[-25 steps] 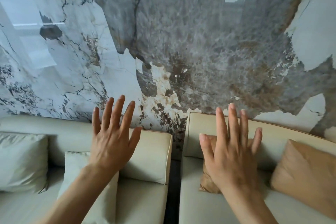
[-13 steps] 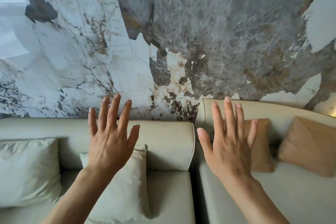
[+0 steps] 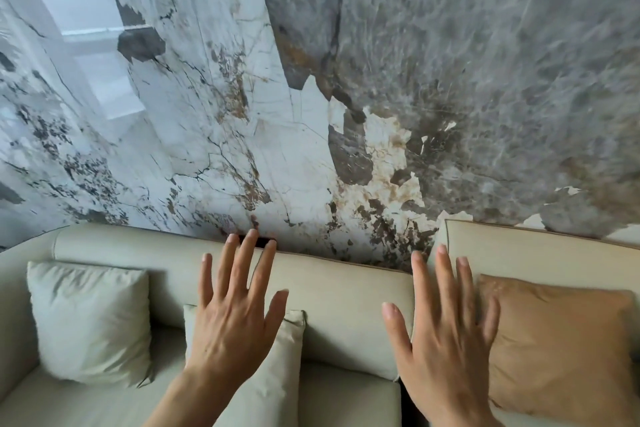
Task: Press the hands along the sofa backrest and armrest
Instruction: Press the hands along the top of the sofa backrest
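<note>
Since half a second ago our hands have reached further toward the backrest [image 3: 346,291] at 12 o'clock. The left hand [image 3: 235,319] and right hand [image 3: 446,333] are spread flat, grasping nothing; we cannot tell if they touch. We judge pressing barely begun, armrest [image 3: 20,288] at 9 o'clock untouched.

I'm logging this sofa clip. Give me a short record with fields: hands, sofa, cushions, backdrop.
left hand: open, fingers spread, over the left backrest
right hand: open, fingers spread, at the gap between sofa sections
contact: cannot tell
cushions: two pale on the left, one tan on the right
backdrop: marble wall
</note>
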`<state>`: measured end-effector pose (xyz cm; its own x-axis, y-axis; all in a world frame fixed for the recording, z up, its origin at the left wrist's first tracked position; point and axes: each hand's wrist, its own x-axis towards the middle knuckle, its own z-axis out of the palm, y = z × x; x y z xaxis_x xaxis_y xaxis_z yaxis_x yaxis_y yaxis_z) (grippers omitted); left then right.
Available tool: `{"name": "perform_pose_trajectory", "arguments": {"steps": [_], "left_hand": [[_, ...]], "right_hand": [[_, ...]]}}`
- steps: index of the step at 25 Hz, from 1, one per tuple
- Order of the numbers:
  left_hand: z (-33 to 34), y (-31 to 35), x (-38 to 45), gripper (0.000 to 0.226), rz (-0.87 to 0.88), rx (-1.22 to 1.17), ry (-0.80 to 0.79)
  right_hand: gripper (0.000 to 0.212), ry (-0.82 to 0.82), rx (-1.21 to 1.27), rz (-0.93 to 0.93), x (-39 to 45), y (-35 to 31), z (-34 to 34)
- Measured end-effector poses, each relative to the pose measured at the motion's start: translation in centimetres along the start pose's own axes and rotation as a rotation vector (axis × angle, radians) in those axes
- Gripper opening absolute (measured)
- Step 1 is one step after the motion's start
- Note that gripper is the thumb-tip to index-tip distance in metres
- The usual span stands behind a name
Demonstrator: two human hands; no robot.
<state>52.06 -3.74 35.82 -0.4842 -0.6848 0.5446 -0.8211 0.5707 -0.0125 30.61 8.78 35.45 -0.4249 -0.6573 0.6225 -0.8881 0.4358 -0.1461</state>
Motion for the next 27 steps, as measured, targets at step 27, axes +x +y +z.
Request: {"name": "perform_pose_trajectory", "arguments": {"steps": [27], "left_hand": [[46.0,-2.4,0.3,0.061,0.143,-0.095,-0.089]], "right_hand": [[0.065,-0.242,-0.164,0.065,-7.1,6.3,43.5]]}}
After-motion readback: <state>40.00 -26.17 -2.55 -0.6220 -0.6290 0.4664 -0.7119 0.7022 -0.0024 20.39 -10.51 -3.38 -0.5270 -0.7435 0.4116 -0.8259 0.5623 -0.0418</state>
